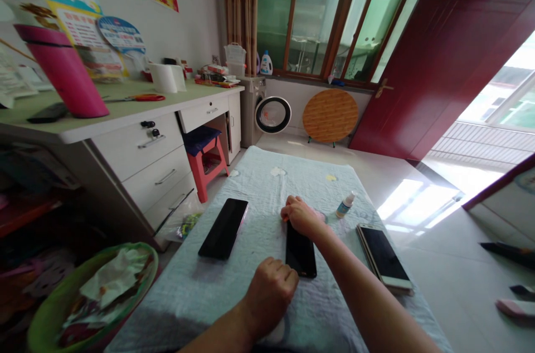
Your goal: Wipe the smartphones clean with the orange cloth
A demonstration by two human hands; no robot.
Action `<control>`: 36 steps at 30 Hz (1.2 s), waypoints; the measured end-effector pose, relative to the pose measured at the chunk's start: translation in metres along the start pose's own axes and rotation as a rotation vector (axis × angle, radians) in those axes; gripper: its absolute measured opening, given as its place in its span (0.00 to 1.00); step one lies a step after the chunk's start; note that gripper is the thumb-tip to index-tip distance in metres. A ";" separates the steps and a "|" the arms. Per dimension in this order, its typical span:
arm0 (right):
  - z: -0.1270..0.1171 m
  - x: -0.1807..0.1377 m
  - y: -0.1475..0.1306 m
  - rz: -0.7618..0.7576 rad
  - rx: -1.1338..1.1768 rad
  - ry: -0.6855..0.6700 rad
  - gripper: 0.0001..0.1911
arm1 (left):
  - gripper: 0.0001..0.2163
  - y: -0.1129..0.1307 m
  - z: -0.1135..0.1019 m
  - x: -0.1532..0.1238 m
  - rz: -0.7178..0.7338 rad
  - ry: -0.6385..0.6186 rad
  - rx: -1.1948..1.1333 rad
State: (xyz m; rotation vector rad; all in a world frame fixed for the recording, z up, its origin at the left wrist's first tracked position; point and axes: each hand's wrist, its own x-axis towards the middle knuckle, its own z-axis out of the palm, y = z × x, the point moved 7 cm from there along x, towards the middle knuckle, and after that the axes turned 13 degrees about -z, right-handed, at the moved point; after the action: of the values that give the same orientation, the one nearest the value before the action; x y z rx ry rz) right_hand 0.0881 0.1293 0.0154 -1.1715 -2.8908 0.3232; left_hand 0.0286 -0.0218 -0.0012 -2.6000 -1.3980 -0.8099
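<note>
A black smartphone point(301, 253) lies face up on a cloth-covered table. My right hand point(304, 216) is over its far end, with the fingers curled down and pressed together; what they hold, if anything, is hidden. Beside the phone's near left edge rests my left hand point(272, 293), closed like a fist with its thumb and palm out of sight. Another dark phone point(224, 229) lies to the left. On the right edge are stacked phones, the top one white-framed point(384, 255). A small spray bottle point(345, 206) stands upright beyond my right forearm.
The pale blue cloth point(259, 175) covers the table. A green waste basket point(144, 289) with crumpled paper stands at the left. Farther off are a desk point(137, 147), a red stool point(203, 166), a washing machine point(249, 113) with its door open and a red door point(418, 63).
</note>
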 end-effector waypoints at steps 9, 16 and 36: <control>0.013 -0.035 -0.040 -0.154 0.164 0.033 0.10 | 0.10 -0.002 -0.005 0.002 -0.030 0.036 -0.010; 0.017 -0.054 -0.074 -0.343 0.224 -0.089 0.08 | 0.10 -0.001 -0.010 0.001 -0.021 0.123 -0.074; 0.004 -0.005 0.004 0.024 0.089 0.092 0.10 | 0.08 -0.003 -0.008 0.006 -0.073 0.095 -0.101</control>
State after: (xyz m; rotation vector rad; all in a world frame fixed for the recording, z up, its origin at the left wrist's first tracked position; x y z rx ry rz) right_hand 0.0943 0.1279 0.0105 -1.1759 -2.7555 0.3837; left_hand 0.0254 -0.0176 0.0083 -2.5574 -1.4703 -1.0258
